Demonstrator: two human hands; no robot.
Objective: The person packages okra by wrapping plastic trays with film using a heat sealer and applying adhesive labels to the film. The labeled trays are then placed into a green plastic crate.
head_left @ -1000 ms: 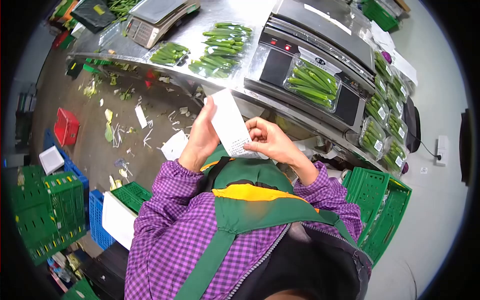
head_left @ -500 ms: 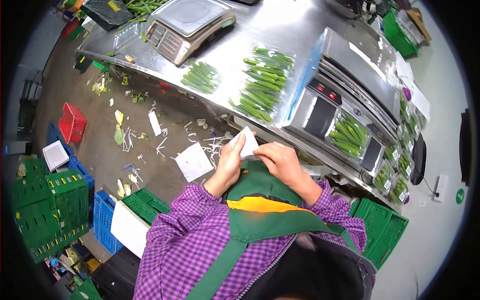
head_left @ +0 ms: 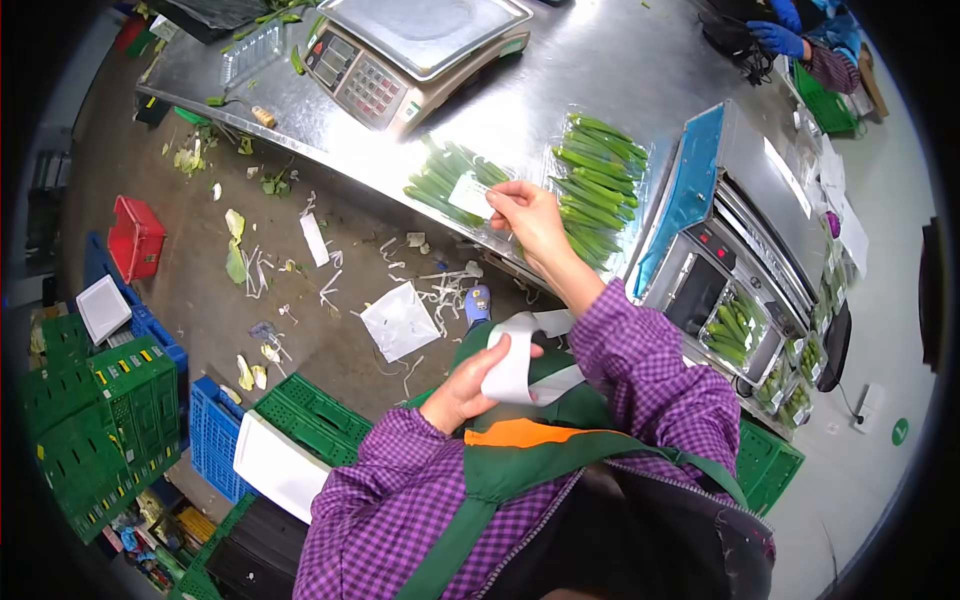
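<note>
Label (head_left: 468, 196) pinched in right hand (head_left: 530, 215), held against 1 okra pack (head_left: 432, 185); left hand (head_left: 460, 390) grips strip (head_left: 508, 368). Next pack (head_left: 595, 185) bare.

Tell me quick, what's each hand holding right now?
Left hand: closed on a white paper strip.
Right hand: fingertips pinching a small white label over an okra pack.

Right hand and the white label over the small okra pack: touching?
Touching. The head view shows the right hand pinching the white label by its edge, above the okra pack. Left hand holds a paper strip.
</note>
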